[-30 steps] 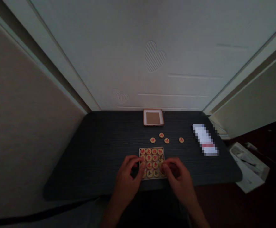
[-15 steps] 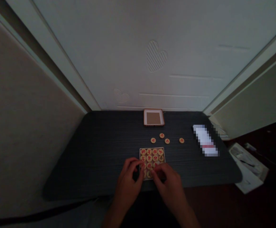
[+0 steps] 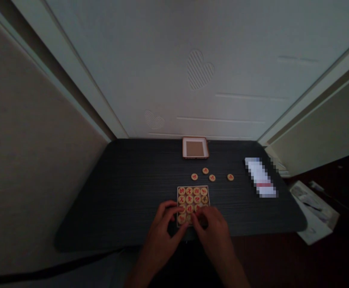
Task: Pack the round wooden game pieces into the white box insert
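Note:
A shallow square box (image 3: 178, 198) near the table's front edge holds rows of round wooden Chinese chess pieces (image 3: 189, 199), most with red characters and at least one with a dark one. My left hand (image 3: 165, 226) rests at the box's left side. Its index finger reaches over the rim onto the pieces, and its thumb lies apart near the front edge. My right hand (image 3: 213, 226) is over the front right part of the box, thumb and finger pinched together at a piece in the front row. The fingers cover several pieces there.
Several loose Chinese chess pieces (image 3: 212, 178) lie behind the box on the dark table (image 3: 126, 192). A box lid (image 3: 195, 138) lies inside up against the white wall. A blurred pale object (image 3: 260, 178) is at the right, and a white box (image 3: 315, 212) stands below, beyond the table.
My left thumb has moved right along the box's front edge, uncovering the front left piece. My right hand stays pinched at nearly the same spot. The view has shifted slightly.

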